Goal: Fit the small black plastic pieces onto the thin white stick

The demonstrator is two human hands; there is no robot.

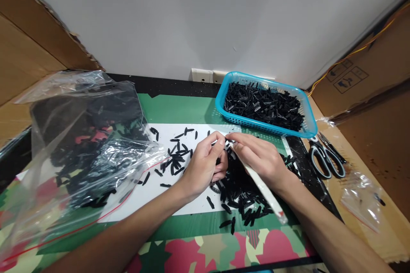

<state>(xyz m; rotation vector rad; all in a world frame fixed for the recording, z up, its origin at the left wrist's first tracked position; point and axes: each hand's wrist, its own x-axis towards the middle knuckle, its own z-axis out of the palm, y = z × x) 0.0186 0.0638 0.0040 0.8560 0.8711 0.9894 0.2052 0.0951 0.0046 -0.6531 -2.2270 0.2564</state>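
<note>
My left hand [205, 160] is closed over the white paper, thumb and forefinger pinching a small black piece that is mostly hidden. Fingertips meeting it from the other side, my right hand [259, 155] grips a long, slim white stick-like tool [267, 194] with a red mark at its lower end. The working tip of this tool is not clear between the fingers. Under my right hand lies a heap of short black strips [243, 204]. More black strips [176, 160] are scattered on the white paper [192, 209] to the left.
A blue plastic basket [224, 113] full of black strips stands at the back right. Scissors [325, 160] lie on cardboard beside a small clear bag [361, 200]. On the left is a large zip bag [80, 158] with black strips in it. Cardboard walls [368, 76] flank the table.
</note>
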